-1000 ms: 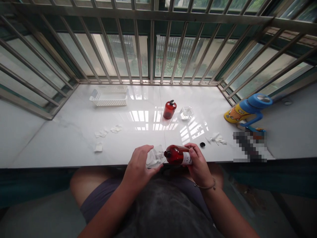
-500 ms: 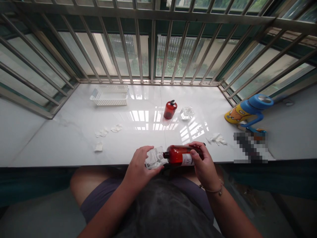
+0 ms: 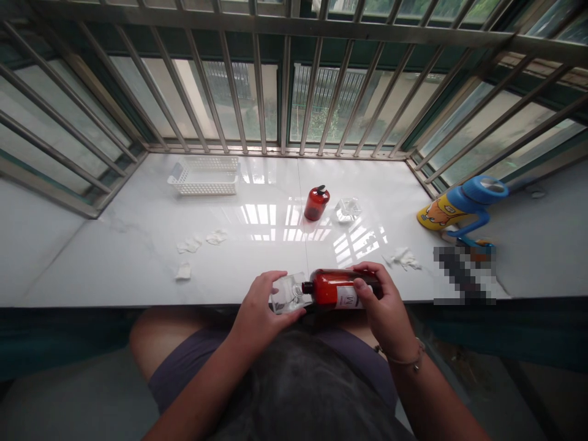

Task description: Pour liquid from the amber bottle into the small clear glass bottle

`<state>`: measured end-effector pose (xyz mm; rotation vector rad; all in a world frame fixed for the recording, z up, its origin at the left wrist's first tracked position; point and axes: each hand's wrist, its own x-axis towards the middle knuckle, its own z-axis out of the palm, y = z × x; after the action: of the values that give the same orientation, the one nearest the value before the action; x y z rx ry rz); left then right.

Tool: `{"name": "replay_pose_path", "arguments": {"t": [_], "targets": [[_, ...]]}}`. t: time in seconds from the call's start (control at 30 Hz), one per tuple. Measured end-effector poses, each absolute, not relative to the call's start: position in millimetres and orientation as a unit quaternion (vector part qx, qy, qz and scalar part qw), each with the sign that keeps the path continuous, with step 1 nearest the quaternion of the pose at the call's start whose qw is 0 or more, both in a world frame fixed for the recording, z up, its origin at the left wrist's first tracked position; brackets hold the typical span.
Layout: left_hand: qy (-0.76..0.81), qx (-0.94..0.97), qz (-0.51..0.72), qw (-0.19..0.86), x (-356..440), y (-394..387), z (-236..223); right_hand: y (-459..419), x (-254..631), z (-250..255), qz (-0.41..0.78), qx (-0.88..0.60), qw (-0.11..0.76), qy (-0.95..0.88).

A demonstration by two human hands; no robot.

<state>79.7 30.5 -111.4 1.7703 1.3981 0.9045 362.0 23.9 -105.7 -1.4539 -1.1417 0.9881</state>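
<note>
L hand (image 3: 258, 309) wraps fingers round a clear sq. btl (image 3: 285, 300) by the counter (image 3: 114, 275) edge; R hand (image 3: 383, 306) grips a tipped amber btl (image 3: 327, 286), mouths meeting. Prob. mid-pour; fill lvl unclear.

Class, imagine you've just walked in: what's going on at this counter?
The left hand holds a clear container near the front edge of a white counter. The right hand grips a red bottle sideways, its neck pointing at the container; whether they touch is hard to tell. Farther back are another red bottle and a second clear container, with a white basket left and a blue-and-yellow flask right.
</note>
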Motion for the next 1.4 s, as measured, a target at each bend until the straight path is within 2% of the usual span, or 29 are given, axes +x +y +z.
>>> {"name": "replay_pose_path", "arguments": {"t": [1.4], "targets": [[0.538,0.655,0.346,0.403,77.3,31.6,-116.3,23.6,366.3,-95.4,0.394,-0.601,0.484,-0.499]]}}
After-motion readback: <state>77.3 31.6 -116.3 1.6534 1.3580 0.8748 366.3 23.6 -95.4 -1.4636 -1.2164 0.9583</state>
